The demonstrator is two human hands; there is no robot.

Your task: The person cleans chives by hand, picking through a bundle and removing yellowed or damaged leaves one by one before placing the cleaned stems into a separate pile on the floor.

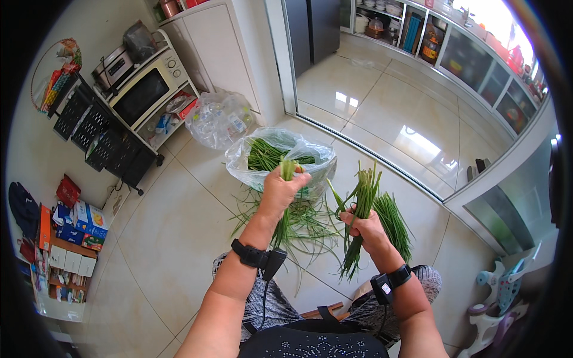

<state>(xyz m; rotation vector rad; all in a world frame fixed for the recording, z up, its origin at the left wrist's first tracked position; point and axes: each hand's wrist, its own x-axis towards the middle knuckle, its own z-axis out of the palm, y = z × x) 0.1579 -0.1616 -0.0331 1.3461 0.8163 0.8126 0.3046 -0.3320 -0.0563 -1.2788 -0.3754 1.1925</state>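
Observation:
My left hand grips a small bunch of green garlic chives, pale stem ends up and leaves hanging down. In my right hand is a thicker bunch of chives, also held upright, with a few blades bent out to its left. Beyond my left hand sits an open clear plastic bag with more chives inside. Loose, scattered chive leaves lie on the floor between my hands and the bag. A neat pile of chives lies just right of my right hand, partly hidden by it.
A knotted plastic bag of empty bottles stands beside a white cabinet. At left are a wheeled rack with a microwave and a black basket cart. A sliding-door track crosses the tiled floor. A child's ride-on toy stands at right.

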